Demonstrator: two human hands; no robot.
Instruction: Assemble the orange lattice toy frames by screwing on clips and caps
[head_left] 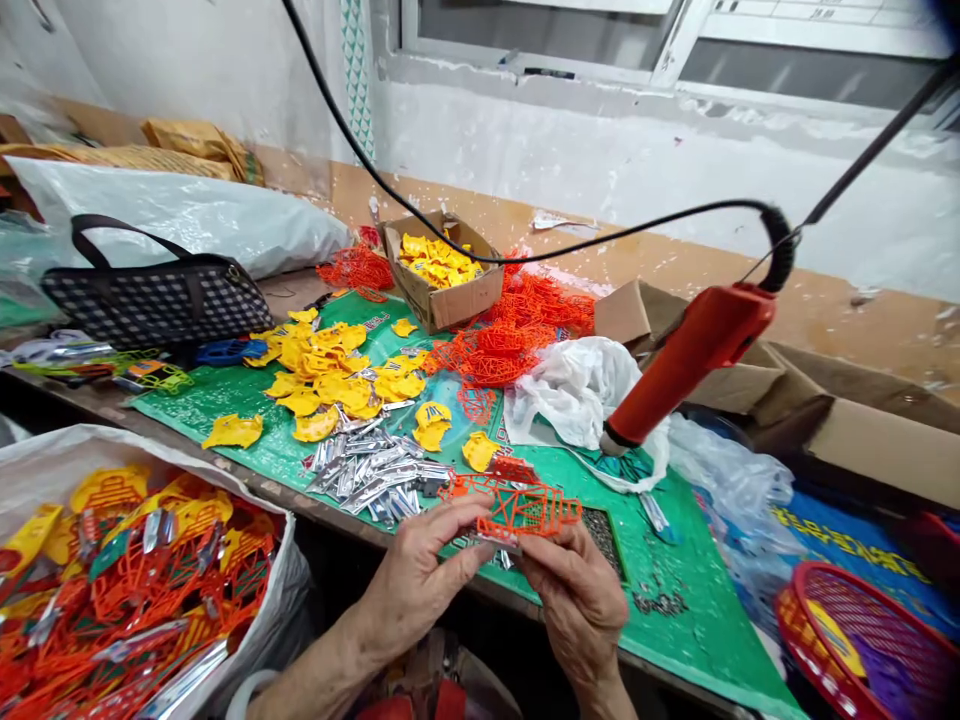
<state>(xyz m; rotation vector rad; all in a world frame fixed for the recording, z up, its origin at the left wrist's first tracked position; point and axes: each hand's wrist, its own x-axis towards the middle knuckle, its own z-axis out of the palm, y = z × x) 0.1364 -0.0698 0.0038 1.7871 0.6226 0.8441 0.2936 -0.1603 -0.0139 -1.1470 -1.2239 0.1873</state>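
Note:
Between my two hands, just over the table's front edge, is an orange plastic lattice frame (529, 508). My left hand (427, 560) pinches its left end, and my right hand (574, 590) grips its right end from below. A thin silvery strip (495, 543) shows along the lower edge, by the fingertips. Beyond my left hand lies a heap of shiny silver pieces (375, 468). Yellow plastic parts (330, 375) are piled behind that. A tray of small dark screws (600, 535) sits partly hidden behind my right hand, with loose screws (660, 600) to its right.
A red electric screwdriver (682, 365) hangs from a cord over the table's right side. Orange frames (502, 340) surround a cardboard box (465, 303) of yellow parts. At lower left stands a white sack (255, 480) of assembled pieces. A red basket (802, 610) is at far right.

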